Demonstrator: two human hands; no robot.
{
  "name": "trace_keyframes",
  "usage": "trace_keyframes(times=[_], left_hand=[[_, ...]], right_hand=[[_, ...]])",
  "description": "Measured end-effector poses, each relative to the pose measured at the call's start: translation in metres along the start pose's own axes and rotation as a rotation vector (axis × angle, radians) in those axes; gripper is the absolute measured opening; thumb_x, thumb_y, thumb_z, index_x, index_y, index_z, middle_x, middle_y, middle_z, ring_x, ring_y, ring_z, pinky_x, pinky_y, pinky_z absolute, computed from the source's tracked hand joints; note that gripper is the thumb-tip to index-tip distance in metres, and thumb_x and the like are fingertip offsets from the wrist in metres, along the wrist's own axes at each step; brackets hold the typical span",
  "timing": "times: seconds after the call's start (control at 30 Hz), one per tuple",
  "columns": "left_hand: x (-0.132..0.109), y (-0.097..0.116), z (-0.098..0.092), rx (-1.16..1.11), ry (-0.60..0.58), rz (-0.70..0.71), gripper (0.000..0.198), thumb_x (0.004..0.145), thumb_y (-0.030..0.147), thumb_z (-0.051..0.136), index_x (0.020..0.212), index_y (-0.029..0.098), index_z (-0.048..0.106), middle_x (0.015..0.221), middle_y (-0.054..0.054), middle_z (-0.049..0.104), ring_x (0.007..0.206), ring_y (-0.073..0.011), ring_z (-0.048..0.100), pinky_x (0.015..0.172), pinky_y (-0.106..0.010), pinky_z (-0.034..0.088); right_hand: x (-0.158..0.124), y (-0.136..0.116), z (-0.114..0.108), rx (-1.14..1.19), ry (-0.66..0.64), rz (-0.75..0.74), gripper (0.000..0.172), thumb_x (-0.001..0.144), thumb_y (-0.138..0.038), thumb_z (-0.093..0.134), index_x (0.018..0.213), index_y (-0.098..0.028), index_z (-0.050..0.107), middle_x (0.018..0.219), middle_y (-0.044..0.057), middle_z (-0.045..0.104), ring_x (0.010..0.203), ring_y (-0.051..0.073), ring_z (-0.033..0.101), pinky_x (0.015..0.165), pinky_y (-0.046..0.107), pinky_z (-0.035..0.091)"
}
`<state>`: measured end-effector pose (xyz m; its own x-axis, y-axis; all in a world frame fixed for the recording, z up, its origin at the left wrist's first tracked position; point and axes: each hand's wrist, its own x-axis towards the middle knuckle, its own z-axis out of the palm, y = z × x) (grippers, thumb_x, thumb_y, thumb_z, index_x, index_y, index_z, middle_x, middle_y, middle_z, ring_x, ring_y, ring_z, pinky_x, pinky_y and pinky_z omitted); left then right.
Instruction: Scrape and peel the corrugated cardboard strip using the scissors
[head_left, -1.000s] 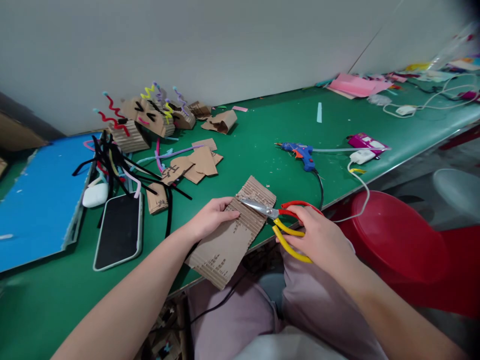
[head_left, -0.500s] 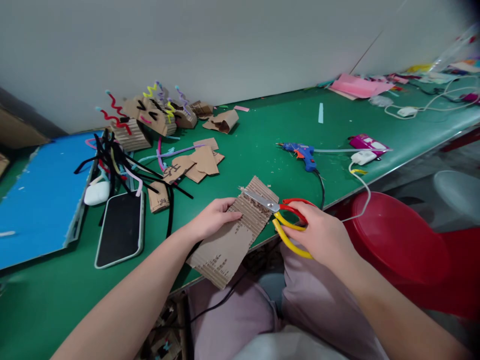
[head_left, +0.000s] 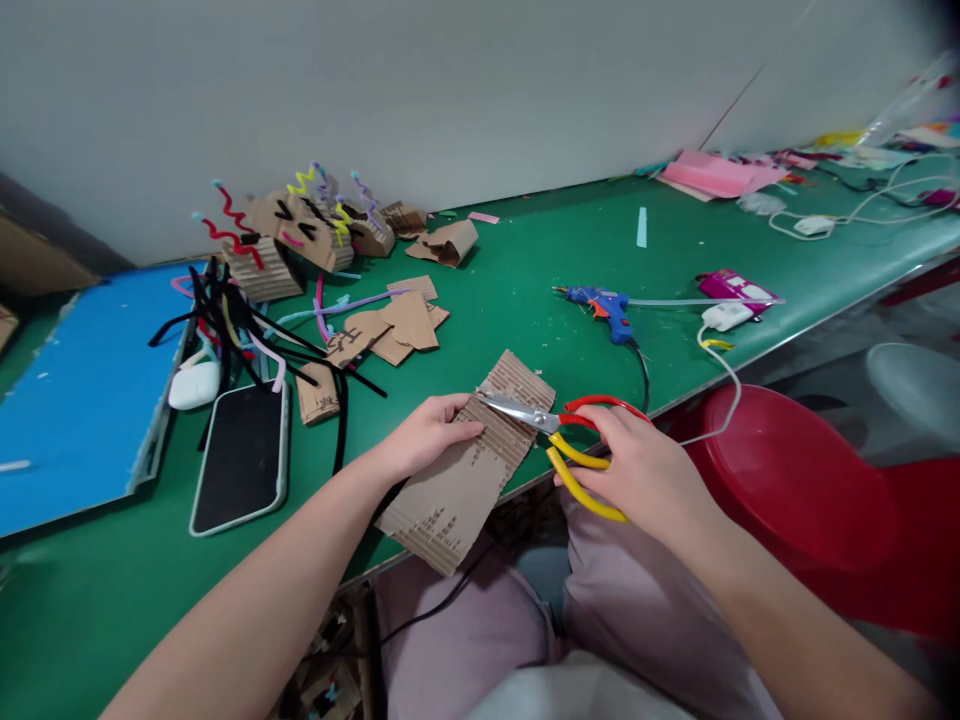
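A piece of corrugated cardboard (head_left: 450, 490), partly peeled so its ridges show, lies tilted over the table's front edge. My left hand (head_left: 431, 437) pinches its left side, thumb on top. In my right hand (head_left: 637, 455) are scissors (head_left: 536, 418) with red and yellow handles. Their blades lie across the upper, ridged part of the cardboard, tips near its left edge; the handles are spread apart. Left of the cardboard are several cut cardboard pieces (head_left: 412, 320). A blue glue gun (head_left: 604, 308) rests beyond the scissors.
On the left are a phone (head_left: 241, 460), a white earbud case (head_left: 193, 386), black pipe cleaners (head_left: 217, 310) and a blue board (head_left: 82, 400). Decorated cardboard figures (head_left: 292, 235) stand by the wall. A purple-and-white power strip (head_left: 739, 290) sits right, above a red stool (head_left: 795, 480).
The scissors have shifted slightly down and left across the cardboard, and my right hand has moved a little with them. My left hand has stayed nearly still.
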<state>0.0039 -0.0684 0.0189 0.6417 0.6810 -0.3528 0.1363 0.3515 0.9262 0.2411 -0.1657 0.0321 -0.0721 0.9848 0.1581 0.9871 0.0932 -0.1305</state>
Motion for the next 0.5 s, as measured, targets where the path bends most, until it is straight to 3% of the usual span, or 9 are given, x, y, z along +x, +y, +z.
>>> trace_keyframes(times=[0.1, 0.3, 0.5], left_hand=[[0.0006, -0.0010, -0.0003, 0.024, -0.007, 0.016, 0.024, 0.075, 0.029, 0.064, 0.094, 0.015, 0.063, 0.089, -0.006, 0.069, 0.079, -0.0204, 0.064, 0.073, -0.032, 0.047], [0.0004, 0.0003, 0.0000, 0.026, 0.002, 0.028, 0.026, 0.073, 0.029, 0.064, 0.094, 0.014, 0.065, 0.093, -0.006, 0.070, 0.080, -0.0203, 0.063, 0.074, -0.032, 0.047], [0.0011, -0.0011, -0.0006, 0.008, 0.003, 0.024, 0.021, 0.074, 0.026, 0.063, 0.092, 0.016, 0.065, 0.091, -0.004, 0.070, 0.076, -0.0171, 0.063, 0.071, -0.029, 0.047]], right_hand=[[0.0016, -0.0011, -0.0011, -0.038, 0.005, -0.006, 0.046, 0.072, -0.038, 0.062, 0.113, -0.022, 0.052, 0.102, 0.005, 0.064, 0.087, 0.021, 0.062, 0.066, 0.029, 0.046], [0.0037, -0.0011, -0.0054, -0.148, 0.056, -0.056, 0.035, 0.077, -0.042, 0.055, 0.107, -0.025, 0.054, 0.098, 0.001, 0.067, 0.075, 0.018, 0.064, 0.050, 0.027, 0.038], [0.0049, -0.0025, -0.0064, -0.146, 0.085, -0.019, 0.033, 0.075, -0.045, 0.057, 0.103, -0.028, 0.057, 0.096, -0.001, 0.069, 0.069, 0.018, 0.065, 0.047, 0.027, 0.037]])
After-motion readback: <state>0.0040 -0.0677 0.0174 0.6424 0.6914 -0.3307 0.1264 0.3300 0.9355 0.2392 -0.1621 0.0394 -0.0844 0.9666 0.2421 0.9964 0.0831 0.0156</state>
